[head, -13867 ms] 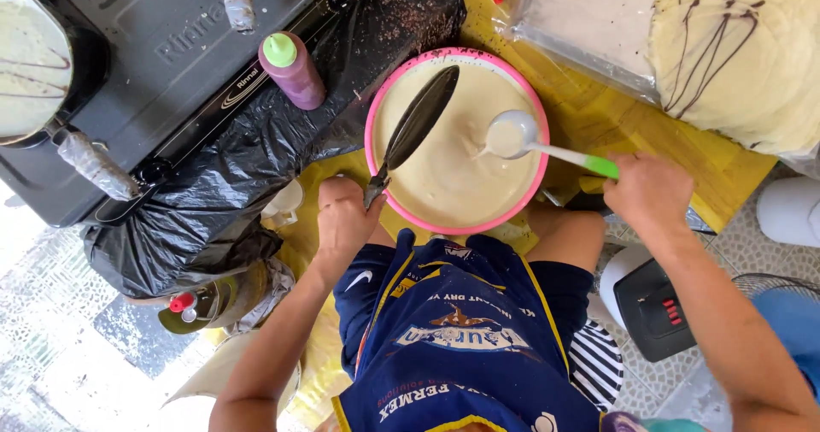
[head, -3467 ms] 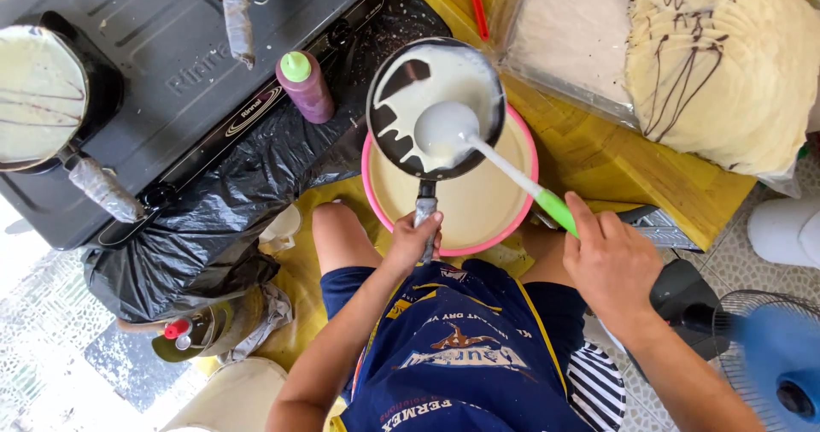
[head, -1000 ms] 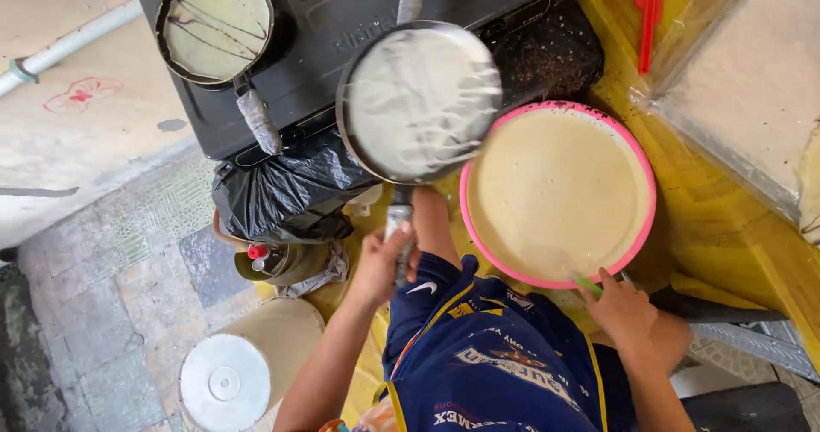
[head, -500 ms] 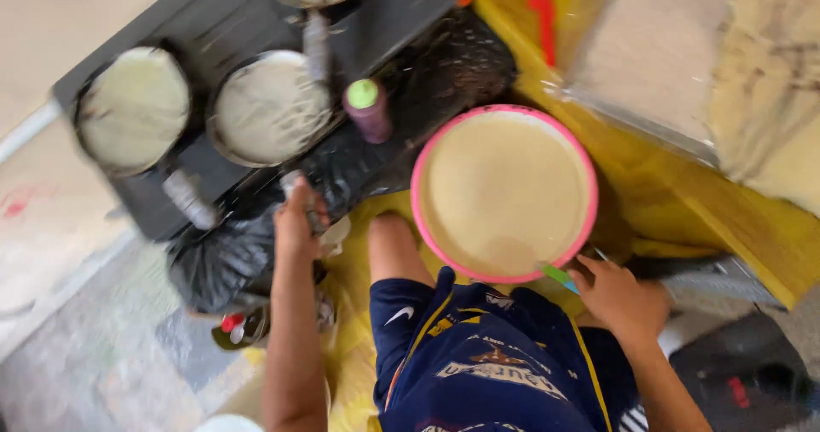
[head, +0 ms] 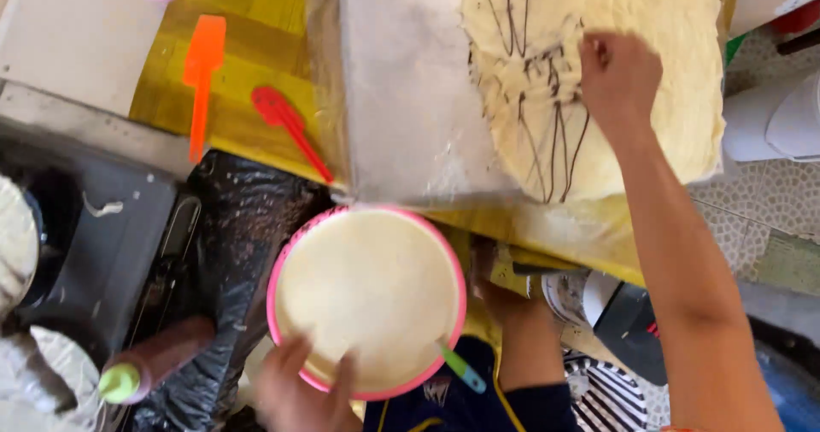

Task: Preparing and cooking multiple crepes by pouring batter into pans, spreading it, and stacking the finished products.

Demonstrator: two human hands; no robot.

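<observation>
The largest thing in view is the stack of thin yellow crepes, streaked with dark chocolate lines, spread over a clear plastic sheet on the yellow table. The stack is laid flat, probably so the sheets stay uncreased; its right edge hangs close to the table's edge, with tiled floor beyond it.

The right hand is pressed down onto the top crepe, fingers curled together against the surface. Whether a fold is pinched under them cannot be told from here.

Next in size, the pink-rimmed bowl of pale batter is set at the near edge of the table, touching the plastic sheet's front border. The left hand is laid on its near rim, fingers spread apart over the edge, seemingly to steady it. A green-and-blue ladle handle is left poking out over the rim on the right.

To the left, black plastic wrapping is draped beside the bowl, and the dark stove lies beyond it, so little free room is left there. A brown squeeze bottle with a green cap is lying tilted just beside the bowl.

On the bare yellow strip at the back, an orange spatula and a red spatula are parked apart, out of the working path.
</observation>
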